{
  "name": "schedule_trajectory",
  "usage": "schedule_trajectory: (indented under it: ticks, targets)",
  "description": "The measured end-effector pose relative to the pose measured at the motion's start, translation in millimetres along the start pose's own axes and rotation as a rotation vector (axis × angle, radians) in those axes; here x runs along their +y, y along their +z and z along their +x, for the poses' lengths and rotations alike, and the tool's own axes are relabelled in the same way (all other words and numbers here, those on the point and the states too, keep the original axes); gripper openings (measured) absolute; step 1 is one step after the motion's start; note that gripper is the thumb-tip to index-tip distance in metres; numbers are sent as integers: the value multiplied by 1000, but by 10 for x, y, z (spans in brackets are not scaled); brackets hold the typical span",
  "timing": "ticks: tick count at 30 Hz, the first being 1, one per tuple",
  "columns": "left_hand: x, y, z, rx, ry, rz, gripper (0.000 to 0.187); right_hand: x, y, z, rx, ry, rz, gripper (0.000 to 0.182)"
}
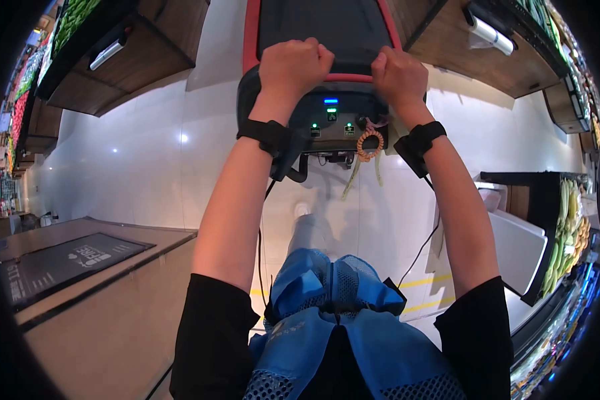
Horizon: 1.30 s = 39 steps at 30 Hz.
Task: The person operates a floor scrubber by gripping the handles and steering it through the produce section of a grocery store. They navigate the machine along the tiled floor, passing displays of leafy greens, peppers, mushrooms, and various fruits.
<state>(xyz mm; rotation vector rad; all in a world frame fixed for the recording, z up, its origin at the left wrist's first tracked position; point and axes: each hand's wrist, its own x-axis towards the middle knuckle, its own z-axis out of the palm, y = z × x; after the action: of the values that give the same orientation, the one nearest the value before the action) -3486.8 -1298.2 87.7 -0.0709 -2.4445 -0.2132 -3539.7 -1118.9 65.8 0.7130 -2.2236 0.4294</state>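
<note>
A black and red walk-behind machine (320, 30), which looks like a floor scrubber, stands straight ahead of me. My left hand (295, 65) is closed in a fist on the left part of its handlebar. On the right part of the same bar, my right hand (401, 75) has its fingers wrapped round. The red bar (349, 77) shows between the two hands. Below it, the control panel (332, 120) has a lit blue display and green lights. A coiled orange ring (370, 145) with pale strips hangs at the panel's right side.
Wooden produce stands (133, 57) flank the machine at left and right, with bag rolls (492, 35) on them. A brown counter (100, 313) is at lower left. On the right, a white bin (517, 250) sits beside a vegetable shelf (567, 227). Pale shiny tiles (147, 147) cover the floor.
</note>
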Motion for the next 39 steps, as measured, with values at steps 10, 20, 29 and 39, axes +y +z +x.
schedule_trajectory:
  ticks: [10, 20, 29, 39]
  targets:
    - [-515, 766, 1133, -2, -7, -91, 25, 568, 933, 950, -14, 16, 9, 21]
    - [-1258, 1622, 2265, 46, 71, 22, 26, 1059, 2095, 1943, 71, -14, -43, 23]
    - [-1920, 2482, 3373, -53, 19, 63, 25, 1524, 3285, 2909, 171, 39, -94, 25]
    - [-2453, 3186, 4456, -179, -67, 51, 22, 2002, 4252, 3872, 86, 6, 27, 24]
